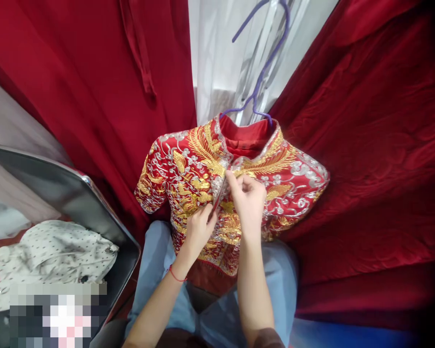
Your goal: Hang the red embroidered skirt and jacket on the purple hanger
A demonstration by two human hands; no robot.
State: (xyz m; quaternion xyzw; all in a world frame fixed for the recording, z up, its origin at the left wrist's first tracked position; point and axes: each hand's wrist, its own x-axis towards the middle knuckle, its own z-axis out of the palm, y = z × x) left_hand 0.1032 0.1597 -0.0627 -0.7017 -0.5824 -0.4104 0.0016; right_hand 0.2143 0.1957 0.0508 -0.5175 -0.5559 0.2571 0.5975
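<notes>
A red jacket [192, 169] with gold and silver embroidery hangs from a purple hanger [263, 72] in front of my knees. My left hand [202, 224], with a red string round its wrist, is closed on the jacket's front edge below the chest. Higher up, near the collar, my right hand [247, 193] pinches at the front opening, its thumb and index finger against the cloth. Whether it grips the edge or a small fastener is too small to tell. The two front edges lie close together between my hands.
Red curtains [366, 169] hang on both sides, with white sheer fabric [217, 58] behind the hanger. At the left stands a black chair [58, 188] with a white dotted cloth [54, 251] on it. Something blue [329, 333] lies at the lower right.
</notes>
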